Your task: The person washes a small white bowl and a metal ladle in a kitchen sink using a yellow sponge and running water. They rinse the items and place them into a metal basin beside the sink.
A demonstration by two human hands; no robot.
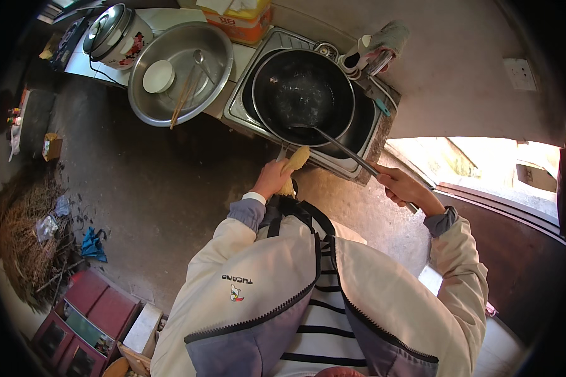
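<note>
A dark wok (306, 89) with a wet, shiny inside sits over a stainless steel sink (245, 110). My right hand (401, 186) grips the long metal handle of a wok spatula or ladle (344, 148). The tool's head rests inside the wok near its close rim, and its exact shape is hard to make out. Bunched in my left hand (273, 178) is a yellow cloth or scrubber (298, 159), just short of the sink's front edge.
Left of the sink, a wide metal basin (144, 106) holds a white bowl (159, 77), wooden chopsticks (184, 96) and a spoon (198, 57). A rice cooker (129, 42) and an orange container (240, 30) stand behind. A teal-handled tool (383, 107) lies at the sink's right corner.
</note>
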